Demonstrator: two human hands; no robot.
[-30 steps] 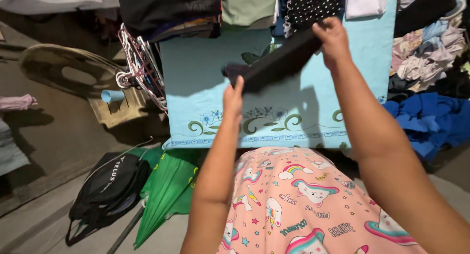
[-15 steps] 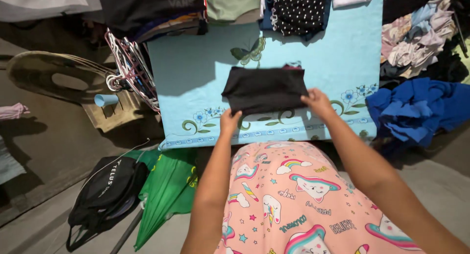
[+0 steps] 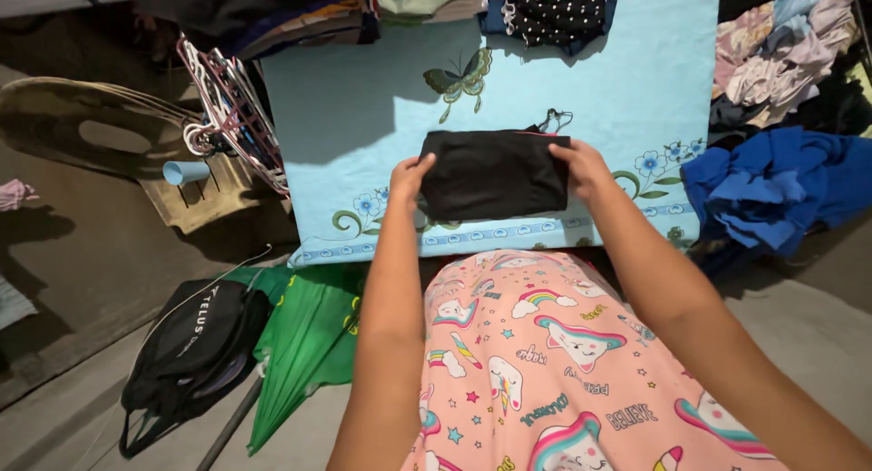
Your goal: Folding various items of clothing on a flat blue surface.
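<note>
Upper left of frame: fan grille (image 3: 100, 130) lying flat, with a small blue cup (image 3: 185, 172) just beside it. Hangers (image 3: 232, 108) bunched at the bench's left edge. Lower left: black bag (image 3: 195, 344) touching a folded green umbrella (image 3: 304, 344). Right edge: blue cloth heap (image 3: 781, 189); mixed pale clothes (image 3: 781, 53) above it.

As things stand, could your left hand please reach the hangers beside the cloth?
Probably yes: the left hand grips the black garment, but only bare blue cloth lies between it and the hangers.
</note>
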